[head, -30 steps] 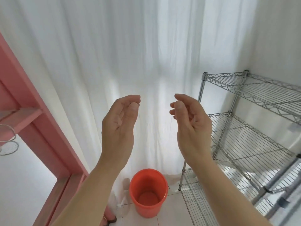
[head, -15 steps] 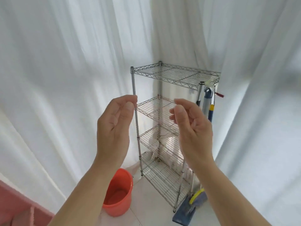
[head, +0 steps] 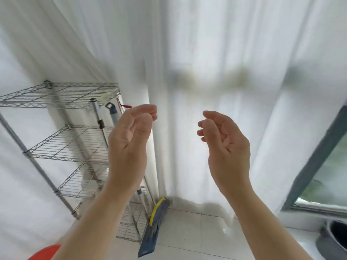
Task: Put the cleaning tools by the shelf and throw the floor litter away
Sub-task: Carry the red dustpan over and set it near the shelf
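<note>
Bright, diffuse daylight passes through the white curtain (head: 216, 53) far ahead of me; its centre is nearly washed out. Shadows are soft. Motion blur smears the window frame (head: 315, 160) at right and the wire shelf (head: 62, 94) at left. Edge lines bow. My left hand (head: 129, 147) and right hand (head: 227, 151) are sharp.

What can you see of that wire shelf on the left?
The shelf is a shiny metal wire rack with four open grid tiers on round corner posts. It stands upright on the tiled floor in a corner of white curtains. Long handles and a broom lean at its right side. Something pale and blurred lies on a lower tier. The left hand hides part of its right edge.
</note>
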`<state>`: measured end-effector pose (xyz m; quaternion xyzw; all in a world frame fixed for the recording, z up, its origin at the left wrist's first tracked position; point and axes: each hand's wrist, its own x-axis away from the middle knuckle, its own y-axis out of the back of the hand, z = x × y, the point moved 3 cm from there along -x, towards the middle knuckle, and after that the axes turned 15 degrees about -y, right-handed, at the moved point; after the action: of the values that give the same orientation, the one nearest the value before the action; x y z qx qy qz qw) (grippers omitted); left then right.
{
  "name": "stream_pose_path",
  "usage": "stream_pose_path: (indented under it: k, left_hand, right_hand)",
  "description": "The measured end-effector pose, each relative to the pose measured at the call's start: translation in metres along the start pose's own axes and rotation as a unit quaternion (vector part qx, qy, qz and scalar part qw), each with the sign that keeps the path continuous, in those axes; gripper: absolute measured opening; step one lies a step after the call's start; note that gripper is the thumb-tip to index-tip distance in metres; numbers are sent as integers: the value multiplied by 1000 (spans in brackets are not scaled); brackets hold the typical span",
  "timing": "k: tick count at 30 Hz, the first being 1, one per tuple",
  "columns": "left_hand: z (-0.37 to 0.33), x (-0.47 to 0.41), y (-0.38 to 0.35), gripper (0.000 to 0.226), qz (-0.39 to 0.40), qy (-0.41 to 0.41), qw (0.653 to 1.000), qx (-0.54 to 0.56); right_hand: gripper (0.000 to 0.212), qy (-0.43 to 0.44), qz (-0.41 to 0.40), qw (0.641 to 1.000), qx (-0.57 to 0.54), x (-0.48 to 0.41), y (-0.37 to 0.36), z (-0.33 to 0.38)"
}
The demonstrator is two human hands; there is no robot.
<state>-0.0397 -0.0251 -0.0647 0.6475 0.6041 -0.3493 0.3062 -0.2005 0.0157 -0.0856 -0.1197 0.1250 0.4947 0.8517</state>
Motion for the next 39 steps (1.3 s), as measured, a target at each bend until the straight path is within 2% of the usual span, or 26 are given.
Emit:
stream_pose_path:
  k: [6, 15, 20, 23, 32, 39]
  left_hand:
    - [-7, 12, -139, 19, 69, -3, 993, 96]
    - [-32, 45, -307, 17, 162, 4, 965, 207]
    - [-47, 66, -393, 19, 212, 18, 935, 284]
    - [-54, 74, -422, 20, 237, 7, 921, 308]
    - [-84, 106, -557, 16, 344, 21, 815, 465]
    - [-86, 96, -633, 20, 377, -1, 754, 537]
  right_hand:
    - [16, 18, -123, 992, 39, -9, 137, 9]
    - [28, 45, -245, 964, 96, -2, 296, 16]
    - [18, 56, -334, 932, 129, 12, 379, 21]
    - [17, 54, -360, 922, 132, 20, 405, 22]
    - [32, 46, -535, 823, 186, 53, 500, 36]
    - [18, 61, -612, 759, 211, 39, 545, 48]
